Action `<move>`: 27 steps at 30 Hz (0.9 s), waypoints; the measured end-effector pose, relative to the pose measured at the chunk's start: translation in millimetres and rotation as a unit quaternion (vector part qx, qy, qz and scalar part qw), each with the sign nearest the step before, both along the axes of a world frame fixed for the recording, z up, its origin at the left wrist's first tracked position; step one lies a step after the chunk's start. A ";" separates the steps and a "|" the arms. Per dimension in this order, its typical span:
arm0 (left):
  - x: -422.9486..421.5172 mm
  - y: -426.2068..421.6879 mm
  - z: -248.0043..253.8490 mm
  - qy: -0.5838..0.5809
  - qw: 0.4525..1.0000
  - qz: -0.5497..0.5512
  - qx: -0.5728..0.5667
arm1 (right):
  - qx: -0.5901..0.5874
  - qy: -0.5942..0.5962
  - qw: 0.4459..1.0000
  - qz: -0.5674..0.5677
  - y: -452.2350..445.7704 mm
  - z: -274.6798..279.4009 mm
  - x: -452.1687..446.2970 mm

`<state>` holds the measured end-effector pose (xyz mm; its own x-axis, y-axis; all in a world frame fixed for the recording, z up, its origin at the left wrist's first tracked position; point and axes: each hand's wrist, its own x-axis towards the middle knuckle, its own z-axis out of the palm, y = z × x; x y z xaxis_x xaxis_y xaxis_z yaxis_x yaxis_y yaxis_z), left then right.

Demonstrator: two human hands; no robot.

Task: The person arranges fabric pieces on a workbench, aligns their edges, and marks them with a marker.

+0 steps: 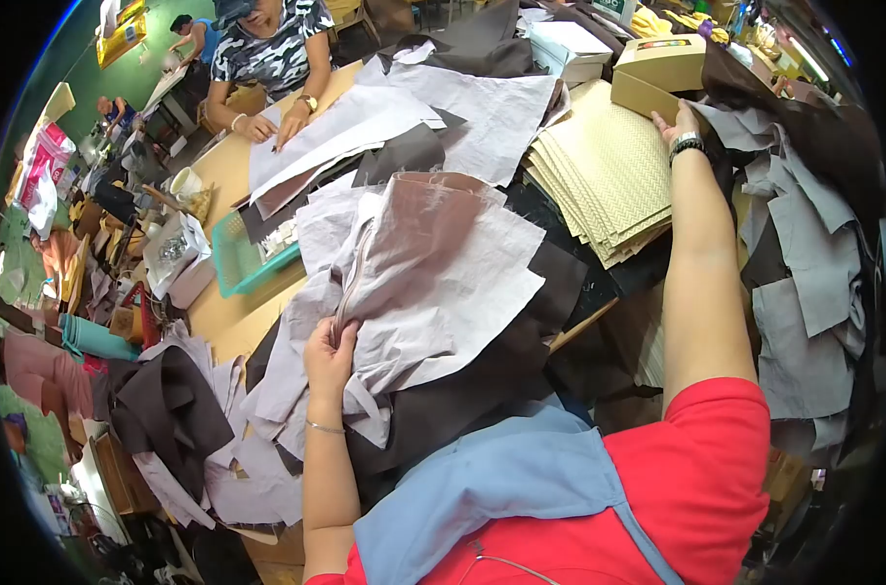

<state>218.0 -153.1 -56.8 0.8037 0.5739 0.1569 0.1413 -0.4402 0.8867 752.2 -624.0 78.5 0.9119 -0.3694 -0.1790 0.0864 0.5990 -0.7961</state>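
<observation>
My left hand is closed on the edge of a layered grey and brown fabric piece, where a zipper-like strip runs down to my fingers. At the upper right my right hand, with a dark watch at the wrist, holds the lower edge of a tan cardboard box; some of its fingertips are hidden against the box. Just left of that hand lies a fanned stack of cream woven-textured sheets. Dark fabric lies beneath the grey fabric.
Across the table a person has both hands on grey fabric. A teal basket stands at the left, beside a white box of small parts. Grey pieces hang at the right. A white box stands behind the stack.
</observation>
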 end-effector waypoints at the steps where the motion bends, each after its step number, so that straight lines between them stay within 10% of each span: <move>1: 0.5 1.0 -0.9 0.001 1.000 -0.001 0.002 | 0.010 0.017 1.000 -0.019 -2.1 2.6 3.8; 12: 0.8 -7.8 30.1 0.020 0.999 0.006 0.029 | -0.082 -0.070 0.994 0.027 66.3 -32.9 -97.3; 19: 1.9 -16.3 72.2 0.022 0.993 -0.047 -0.106 | -0.306 -0.277 0.786 0.460 197.4 -56.1 -328.0; 23: -0.8 -19.4 75.0 -0.030 0.987 -0.086 -0.129 | -0.449 -0.323 0.674 0.490 231.8 -51.1 -376.8; 27: -4.5 -36.6 81.1 -0.088 0.989 -0.096 -0.068 | -0.407 -0.302 0.685 0.523 267.5 -74.1 -396.7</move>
<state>213.6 -189.7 24.3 0.8674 0.4381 0.2357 -0.0949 -0.3193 0.9429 355.5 -356.5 4.4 0.5705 0.7900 0.2243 0.4095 -0.0369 -0.9115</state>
